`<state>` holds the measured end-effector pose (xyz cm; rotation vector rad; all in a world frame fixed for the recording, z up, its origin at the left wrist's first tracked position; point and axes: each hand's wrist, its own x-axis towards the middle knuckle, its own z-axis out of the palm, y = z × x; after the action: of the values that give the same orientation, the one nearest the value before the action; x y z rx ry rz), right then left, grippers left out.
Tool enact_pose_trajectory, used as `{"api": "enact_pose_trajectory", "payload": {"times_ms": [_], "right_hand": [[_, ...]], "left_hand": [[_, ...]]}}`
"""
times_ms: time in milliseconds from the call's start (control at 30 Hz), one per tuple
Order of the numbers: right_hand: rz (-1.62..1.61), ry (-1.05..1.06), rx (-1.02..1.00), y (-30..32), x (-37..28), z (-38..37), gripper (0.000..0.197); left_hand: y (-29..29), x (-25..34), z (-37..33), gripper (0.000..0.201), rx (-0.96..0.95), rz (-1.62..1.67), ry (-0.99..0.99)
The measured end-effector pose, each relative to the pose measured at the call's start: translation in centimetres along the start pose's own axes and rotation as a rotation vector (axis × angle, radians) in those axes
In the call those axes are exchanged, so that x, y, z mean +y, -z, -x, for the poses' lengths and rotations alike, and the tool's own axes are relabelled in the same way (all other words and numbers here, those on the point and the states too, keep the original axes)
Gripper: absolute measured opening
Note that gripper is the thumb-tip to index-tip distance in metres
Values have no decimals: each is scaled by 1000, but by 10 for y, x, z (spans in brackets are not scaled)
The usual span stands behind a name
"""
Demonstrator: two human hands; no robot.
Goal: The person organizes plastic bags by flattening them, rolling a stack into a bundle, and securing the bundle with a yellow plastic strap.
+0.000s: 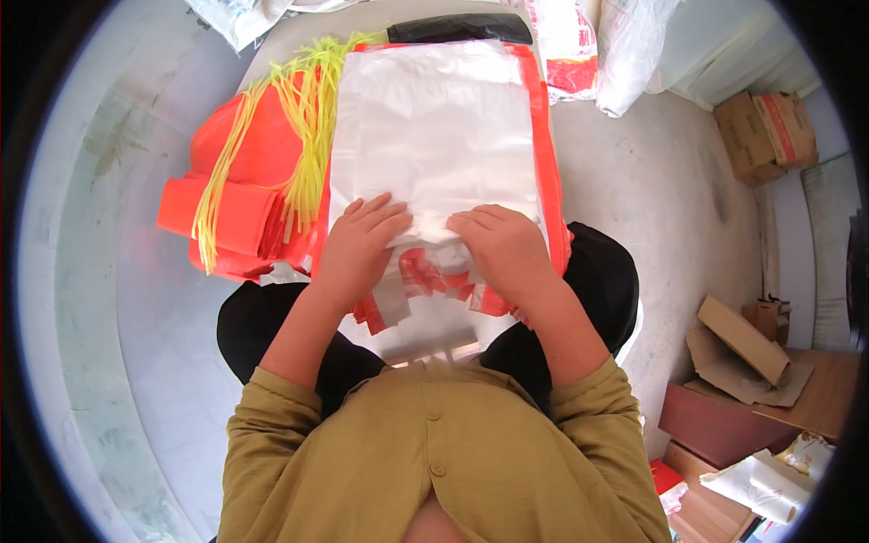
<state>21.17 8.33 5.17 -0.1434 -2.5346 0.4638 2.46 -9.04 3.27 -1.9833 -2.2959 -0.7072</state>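
Note:
In front of me lies a flat stack of translucent white plastic bags (434,118) over red ones, whose red border (540,118) shows along the right side. My left hand (367,244) rests on the near left part of the top bag, its fingers stretched out. Across from it, my right hand (498,244) lies on the near right part, fingers laid flat and pointing inward. Between the hands the plastic is wrinkled. Below them hang cut bag ends (425,271) in red and white, partly hidden by my wrists.
Left of the stack, yellow plastic strips (312,118) drape over folded red bags (226,217). A black object (462,29) lies beyond the stack's far edge. White sacks (566,45) stand behind. Cardboard boxes (765,136) and an opened carton (742,353) are at the right.

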Motion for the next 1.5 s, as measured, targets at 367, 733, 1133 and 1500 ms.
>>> {"api": "enact_pose_trajectory", "payload": {"times_ms": [367, 733, 1133, 1500], "right_hand": [[-258, -310, -386, 34, 30, -38, 24], [-425, -563, -436, -9, 90, -63, 27], [-373, -729, -141, 27, 74, 12, 39], [-239, -557, -38, 8, 78, 29, 20]], "left_hand": [[31, -5, 6, 30, -29, 499, 438], [14, -15, -27, 30, 0, 456, 714], [-2, -18, -29, 22, 128, 406, 719], [-3, -20, -12, 20, 147, 538, 692]]}}
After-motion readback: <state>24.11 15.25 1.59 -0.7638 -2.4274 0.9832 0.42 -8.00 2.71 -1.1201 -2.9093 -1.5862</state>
